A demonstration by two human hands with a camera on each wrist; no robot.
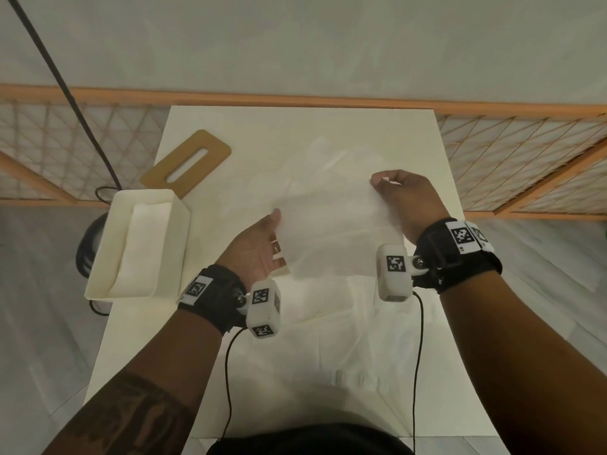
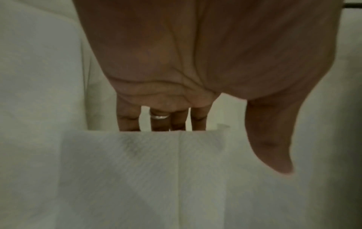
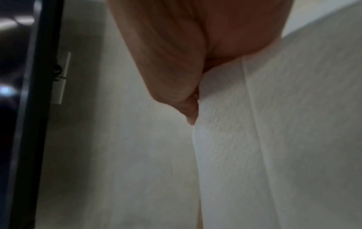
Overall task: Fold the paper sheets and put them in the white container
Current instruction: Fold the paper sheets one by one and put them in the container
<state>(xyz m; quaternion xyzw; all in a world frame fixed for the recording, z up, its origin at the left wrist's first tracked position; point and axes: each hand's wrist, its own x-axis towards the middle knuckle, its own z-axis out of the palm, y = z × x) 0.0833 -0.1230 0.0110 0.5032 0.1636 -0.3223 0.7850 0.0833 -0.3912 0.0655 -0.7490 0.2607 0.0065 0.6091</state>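
It looks like a plain indoor room set up for recording: a small white table (image 1: pixel 295 133) stands on grey tiled floor (image 1: pixel 42 290), an orange lattice screen (image 1: pixel 525 159) runs from 9 to 3 o'clock, before a bare wall (image 1: pixel 295 37).

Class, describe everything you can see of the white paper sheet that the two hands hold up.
The thin white paper sheet looks soft and faintly textured, with a straight crease running down it. It is held spread out above the white table. The left hand supports its left edge with straight fingers behind it; the right hand pinches its right corner. More white sheets lie beneath.
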